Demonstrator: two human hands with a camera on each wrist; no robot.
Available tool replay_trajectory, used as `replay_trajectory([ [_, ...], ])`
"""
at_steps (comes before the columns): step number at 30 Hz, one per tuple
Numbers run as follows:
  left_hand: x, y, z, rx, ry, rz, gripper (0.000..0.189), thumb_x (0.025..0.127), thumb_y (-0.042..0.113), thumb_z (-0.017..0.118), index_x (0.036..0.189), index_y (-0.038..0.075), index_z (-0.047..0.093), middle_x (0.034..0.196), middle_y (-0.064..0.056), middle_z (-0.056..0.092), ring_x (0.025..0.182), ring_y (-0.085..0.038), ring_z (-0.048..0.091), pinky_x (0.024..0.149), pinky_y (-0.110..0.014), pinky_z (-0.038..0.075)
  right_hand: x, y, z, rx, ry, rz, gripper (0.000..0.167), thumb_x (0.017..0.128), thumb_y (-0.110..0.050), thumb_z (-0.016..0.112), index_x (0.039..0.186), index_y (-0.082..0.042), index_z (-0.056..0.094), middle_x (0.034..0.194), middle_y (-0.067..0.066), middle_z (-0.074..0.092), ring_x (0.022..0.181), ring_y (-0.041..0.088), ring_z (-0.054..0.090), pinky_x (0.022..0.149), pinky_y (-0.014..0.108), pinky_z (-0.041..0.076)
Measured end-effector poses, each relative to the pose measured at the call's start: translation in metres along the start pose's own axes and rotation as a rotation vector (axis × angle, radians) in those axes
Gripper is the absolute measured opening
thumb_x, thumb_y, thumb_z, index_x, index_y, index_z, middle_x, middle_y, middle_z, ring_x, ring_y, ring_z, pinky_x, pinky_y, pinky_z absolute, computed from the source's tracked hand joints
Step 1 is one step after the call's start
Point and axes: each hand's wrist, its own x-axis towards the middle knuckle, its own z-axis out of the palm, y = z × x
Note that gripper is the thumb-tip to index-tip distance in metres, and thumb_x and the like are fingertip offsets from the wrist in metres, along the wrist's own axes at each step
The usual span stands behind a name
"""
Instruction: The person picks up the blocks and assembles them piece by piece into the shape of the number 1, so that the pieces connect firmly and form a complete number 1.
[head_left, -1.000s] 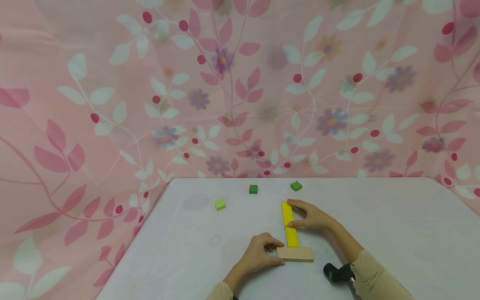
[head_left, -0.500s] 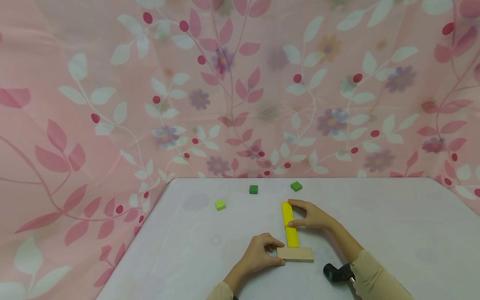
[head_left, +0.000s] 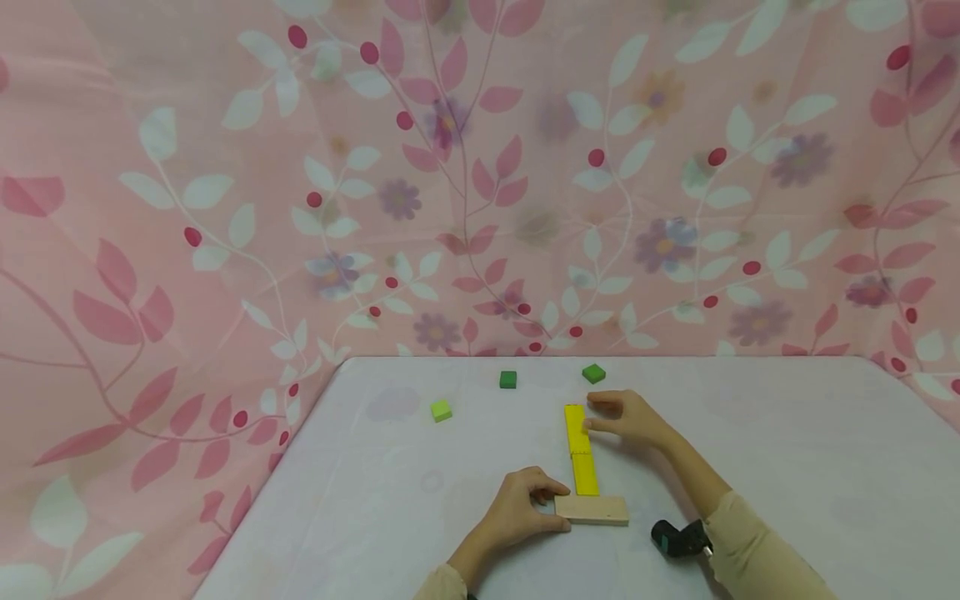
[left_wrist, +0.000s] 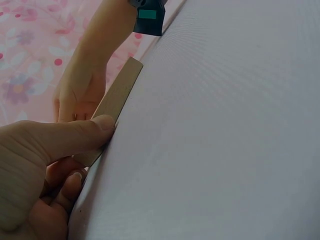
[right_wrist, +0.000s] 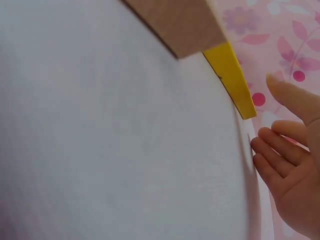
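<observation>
A plain wooden block (head_left: 596, 511) lies crosswise on the white table, its left end pinched between the thumb and fingers of my left hand (head_left: 516, 507). The left wrist view shows the left thumb (left_wrist: 82, 134) pressed on the block's side. Two yellow blocks, a far one (head_left: 576, 425) and a near one (head_left: 585, 477), run end to end away from the wooden block, forming a T with it. My right hand (head_left: 633, 419) is just right of the far yellow block, fingers spread and holding nothing. From the right wrist, its fingers (right_wrist: 280, 150) appear apart from the yellow pieces (right_wrist: 232, 80).
Toward the table's back lie a light green block (head_left: 441, 411), a dark green block (head_left: 507, 380) and a green block (head_left: 594, 373). A black wrist camera (head_left: 678, 539) is on the right forearm. Behind the table (head_left: 360, 517) hangs a pink floral cloth (head_left: 480, 183).
The right hand has let go of the far yellow block and shifted slightly right and up. The left hand and the blocks have stayed in place.
</observation>
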Motion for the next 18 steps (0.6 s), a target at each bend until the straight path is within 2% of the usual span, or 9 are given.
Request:
replay_trajectory([
  [4,0.000,0.001,0.000,-0.005,0.000,-0.003,0.033,0.065,0.009,0.085,0.096,0.003,0.073,0.080,0.007,0.061,0.074,0.001,0.051,0.070,-0.017,0.047,0.002,0.004,-0.003,0.020,0.081,-0.005,0.043,0.088,-0.017,0.066,0.117,0.013,0.058,0.113,0.026,0.062,0.101,0.036,0.062,0.089,0.048,0.048],
  [9,0.000,0.001,0.000,-0.004,0.002,-0.007,0.033,0.065,0.009,0.085,0.096,0.004,0.074,0.080,0.007,0.061,0.074,0.001,0.051,0.069,-0.017,0.047,0.005,0.008,-0.006,-0.006,0.213,-0.027,0.034,0.086,-0.009,0.066,0.110,0.014,0.061,0.099,0.024,0.067,0.089,0.035,0.065,0.082,0.047,0.051],
  [13,0.000,0.001,0.000,-0.005,0.002,-0.003,0.033,0.065,0.009,0.085,0.096,0.004,0.074,0.080,0.006,0.061,0.074,0.001,0.050,0.070,-0.017,0.047,0.007,0.011,-0.008,-0.013,0.306,-0.025,0.031,0.085,-0.005,0.067,0.107,0.015,0.061,0.096,0.026,0.067,0.086,0.036,0.065,0.079,0.047,0.052],
  [18,0.000,-0.001,0.000,-0.010,0.005,0.001,0.034,0.064,0.009,0.085,0.095,0.004,0.074,0.080,0.006,0.062,0.074,0.001,0.051,0.069,-0.017,0.047,0.013,0.015,-0.010,-0.031,0.364,-0.004,0.032,0.083,-0.006,0.068,0.107,0.015,0.062,0.097,0.027,0.066,0.085,0.037,0.065,0.078,0.046,0.052],
])
